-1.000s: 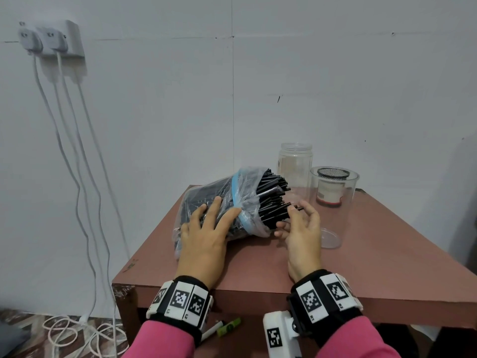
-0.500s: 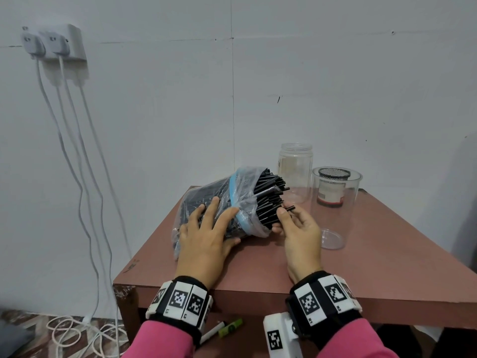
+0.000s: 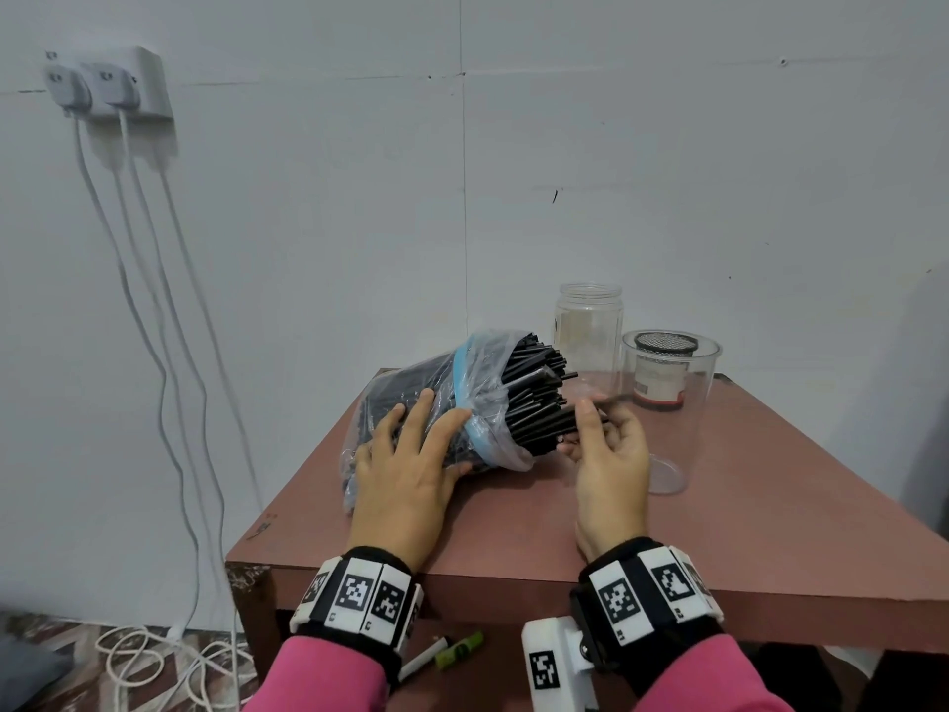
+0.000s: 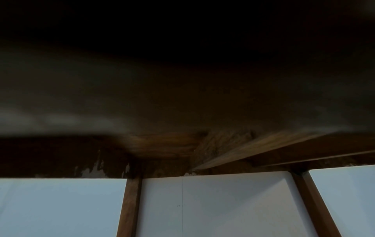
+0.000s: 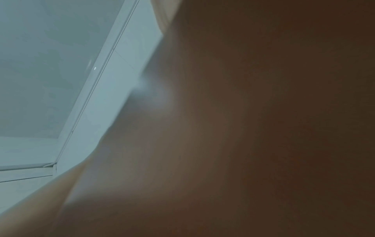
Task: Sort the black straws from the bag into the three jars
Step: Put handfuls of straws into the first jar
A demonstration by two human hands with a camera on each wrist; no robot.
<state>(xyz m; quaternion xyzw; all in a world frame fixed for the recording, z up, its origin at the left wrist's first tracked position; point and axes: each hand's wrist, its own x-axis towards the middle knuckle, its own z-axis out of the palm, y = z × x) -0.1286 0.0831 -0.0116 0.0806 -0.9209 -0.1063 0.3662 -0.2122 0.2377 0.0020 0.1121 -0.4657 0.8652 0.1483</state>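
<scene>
Straws (image 3: 534,398), thin black plastic ones packed in a clear plastic bag (image 3: 482,403) with a pale blue band, lie on their side on the reddish-brown tabletop (image 3: 770,506); the bundle's long axis runs from the tabletop's far left corner toward the jars, and the open straw ends stick out of the bag's mouth pointing right and slightly up. The left hand (image 3: 411,470) rests palm down on the near side of the bag, fingers spread flat over the plastic just left of the blue band. The right hand (image 3: 611,454) sits just right of the bag's mouth, thumb and fingers pinching a single black straw (image 3: 613,401) that shows blurred, its free end pointing right toward the wide jar. That wide clear plastic jar (image 3: 667,418) stands upright right of the bag, just beyond the right hand. A tall clear jar (image 3: 588,321) with a threaded neck stands behind the straw ends, and a smaller white-labelled jar (image 3: 662,375) with a dark mesh top is seen through the wide jar, behind it. Left of the tabletop, white cables (image 3: 169,352) hang from a wall socket (image 3: 123,89). The left wrist view shows only the tabletop's dark underside and legs; the right wrist view is a close blur, and neither shows the fingers.
</scene>
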